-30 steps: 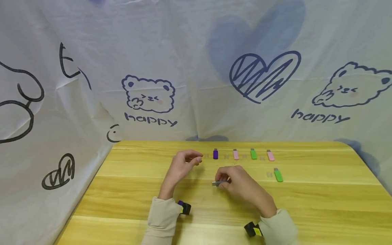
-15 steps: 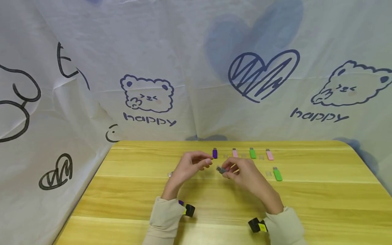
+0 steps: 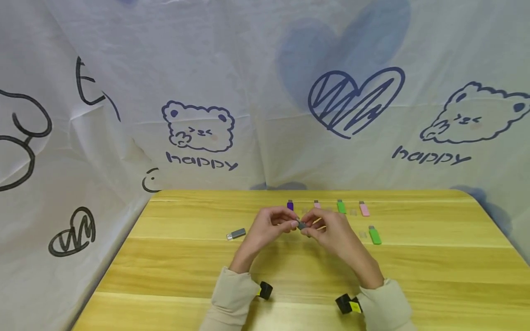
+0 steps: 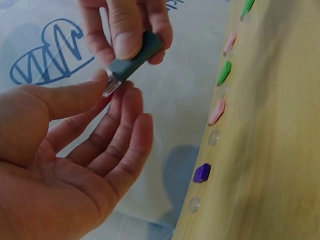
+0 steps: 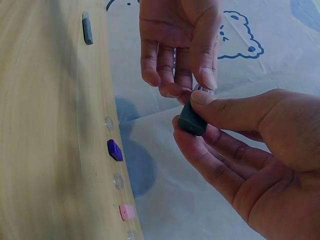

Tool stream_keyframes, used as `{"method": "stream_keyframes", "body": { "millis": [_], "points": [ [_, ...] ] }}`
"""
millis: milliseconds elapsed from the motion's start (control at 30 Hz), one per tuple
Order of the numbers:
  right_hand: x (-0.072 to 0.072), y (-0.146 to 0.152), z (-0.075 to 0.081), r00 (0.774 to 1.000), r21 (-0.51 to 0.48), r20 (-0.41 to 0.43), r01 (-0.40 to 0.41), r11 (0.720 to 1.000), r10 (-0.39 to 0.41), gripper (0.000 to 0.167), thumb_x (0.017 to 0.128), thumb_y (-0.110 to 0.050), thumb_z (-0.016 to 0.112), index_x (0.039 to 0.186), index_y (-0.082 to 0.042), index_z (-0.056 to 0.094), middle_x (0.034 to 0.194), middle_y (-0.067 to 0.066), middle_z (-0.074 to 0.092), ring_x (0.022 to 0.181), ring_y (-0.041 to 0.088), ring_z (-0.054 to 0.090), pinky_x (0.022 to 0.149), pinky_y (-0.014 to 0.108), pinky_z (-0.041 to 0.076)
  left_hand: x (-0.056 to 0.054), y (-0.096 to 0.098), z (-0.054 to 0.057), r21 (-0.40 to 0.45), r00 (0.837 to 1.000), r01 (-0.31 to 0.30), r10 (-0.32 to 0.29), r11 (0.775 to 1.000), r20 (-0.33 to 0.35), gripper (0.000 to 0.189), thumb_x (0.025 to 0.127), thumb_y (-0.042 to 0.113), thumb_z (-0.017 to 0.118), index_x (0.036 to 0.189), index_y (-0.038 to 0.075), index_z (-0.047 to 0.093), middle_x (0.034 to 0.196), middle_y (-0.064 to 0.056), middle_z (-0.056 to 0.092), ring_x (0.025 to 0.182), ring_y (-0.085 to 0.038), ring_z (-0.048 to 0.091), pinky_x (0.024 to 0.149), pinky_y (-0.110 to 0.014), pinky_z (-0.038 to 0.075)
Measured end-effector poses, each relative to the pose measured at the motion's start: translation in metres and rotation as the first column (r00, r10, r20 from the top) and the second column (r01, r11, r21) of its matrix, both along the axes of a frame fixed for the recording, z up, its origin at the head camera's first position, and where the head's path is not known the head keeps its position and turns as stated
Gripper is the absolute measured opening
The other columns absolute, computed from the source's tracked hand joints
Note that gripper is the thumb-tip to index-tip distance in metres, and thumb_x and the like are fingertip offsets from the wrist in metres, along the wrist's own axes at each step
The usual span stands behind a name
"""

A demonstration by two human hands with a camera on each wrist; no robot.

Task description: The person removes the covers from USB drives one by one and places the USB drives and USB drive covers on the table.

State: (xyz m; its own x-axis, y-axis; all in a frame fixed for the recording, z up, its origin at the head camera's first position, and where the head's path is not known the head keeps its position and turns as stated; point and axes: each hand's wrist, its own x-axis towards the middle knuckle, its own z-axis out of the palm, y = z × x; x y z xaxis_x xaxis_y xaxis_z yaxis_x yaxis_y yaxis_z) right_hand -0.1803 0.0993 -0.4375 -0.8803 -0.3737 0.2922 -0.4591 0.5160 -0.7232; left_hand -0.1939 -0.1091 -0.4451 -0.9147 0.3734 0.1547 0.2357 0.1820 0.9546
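Above the table, my right hand (image 3: 336, 231) pinches the dark grey body of a USB stick (image 4: 136, 60) between thumb and fingers. My left hand (image 3: 265, 232) meets it from the other side, thumb and forefinger pinching the clear cap (image 4: 112, 89) over its metal plug. The other left fingers are loosely bent below in the left wrist view. In the right wrist view the stick's blunt end faces the camera, and the left fingertips partly hide its plug end. A second grey USB stick (image 3: 236, 234) lies on the table left of my left hand.
Along the back edge of the wooden table (image 3: 414, 276) lie a purple stick (image 4: 201, 173), two pink sticks (image 3: 364, 209) and a green stick (image 3: 341, 206), with clear caps (image 4: 214, 137) beside them. Another green stick (image 3: 375, 235) lies nearer, on the right. A printed cloth (image 3: 198, 55) hangs behind.
My left hand has moved right and now pinches the plug end. My right hand has lifted the grey stick farther back. The second grey stick has come out from behind my left hand.
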Motion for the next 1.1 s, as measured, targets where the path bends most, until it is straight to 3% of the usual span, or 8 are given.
{"method": "stream_keyframes", "body": {
  "millis": [133, 367, 667, 933, 1100],
  "points": [
    [-0.0004, 0.0004, -0.0001, 1.0, -0.001, -0.01, 0.003, 1.0, -0.003, 0.014, 0.088, -0.002, 0.08, 0.1, -0.007, 0.074, 0.098, 0.005, 0.072, 0.086, 0.021, 0.073, 0.073, 0.03, 0.062, -0.0003, 0.0044, -0.0014, 0.027, 1.0, -0.024, 0.024, 0.999, -0.003, 0.011, 0.096, 0.004, 0.071, 0.106, -0.003, 0.073, 0.096, -0.016, 0.074, 0.081, -0.02, 0.07, 0.083, -0.057, 0.058],
    [0.0001, 0.0, 0.0015, 1.0, -0.001, 0.007, 0.009, 1.0, -0.009, 0.014, 0.088, -0.001, 0.08, 0.1, -0.007, 0.074, 0.099, 0.006, 0.072, 0.086, 0.021, 0.073, 0.073, 0.03, 0.062, 0.0003, 0.007, -0.0012, 0.035, 0.998, -0.062, 0.062, 0.997, -0.017, 0.009, 0.095, 0.003, 0.073, 0.102, -0.003, 0.075, 0.096, -0.015, 0.074, 0.089, -0.043, 0.07, 0.08, -0.047, 0.061],
    [0.0008, -0.0006, 0.0022, 1.0, -0.035, 0.031, 0.004, 0.999, -0.003, 0.015, 0.088, -0.001, 0.079, 0.101, -0.005, 0.075, 0.101, 0.007, 0.073, 0.086, 0.022, 0.074, 0.073, 0.029, 0.062, 0.0013, 0.0085, -0.0001, 0.024, 0.994, -0.106, 0.106, 0.994, -0.007, 0.007, 0.094, 0.002, 0.074, 0.1, -0.002, 0.075, 0.093, -0.013, 0.075, 0.084, -0.033, 0.072, 0.082, -0.057, 0.058],
    [0.0012, -0.0006, 0.003, 1.0, -0.057, 0.031, -0.001, 0.998, 0.003, 0.015, 0.088, -0.001, 0.079, 0.102, -0.004, 0.075, 0.101, 0.008, 0.073, 0.086, 0.022, 0.074, 0.072, 0.028, 0.061, 0.0021, 0.0092, 0.0013, 0.033, 0.991, -0.134, 0.134, 0.99, -0.009, 0.006, 0.093, 0.0, 0.074, 0.098, -0.002, 0.076, 0.091, -0.013, 0.075, 0.085, -0.041, 0.072, 0.081, -0.058, 0.058],
    [0.002, 0.0024, 0.0043, 0.999, -0.049, 0.049, -0.013, 0.999, 0.015, 0.013, 0.088, -0.001, 0.079, 0.1, -0.004, 0.075, 0.099, 0.008, 0.072, 0.084, 0.023, 0.074, 0.07, 0.028, 0.061, 0.0017, 0.0017, 0.0049, 0.039, 0.988, -0.154, 0.155, 0.987, -0.007, 0.008, 0.095, 0.003, 0.073, 0.1, -0.002, 0.076, 0.093, -0.013, 0.075, 0.082, -0.031, 0.073, 0.08, -0.046, 0.061]
  ]
}}
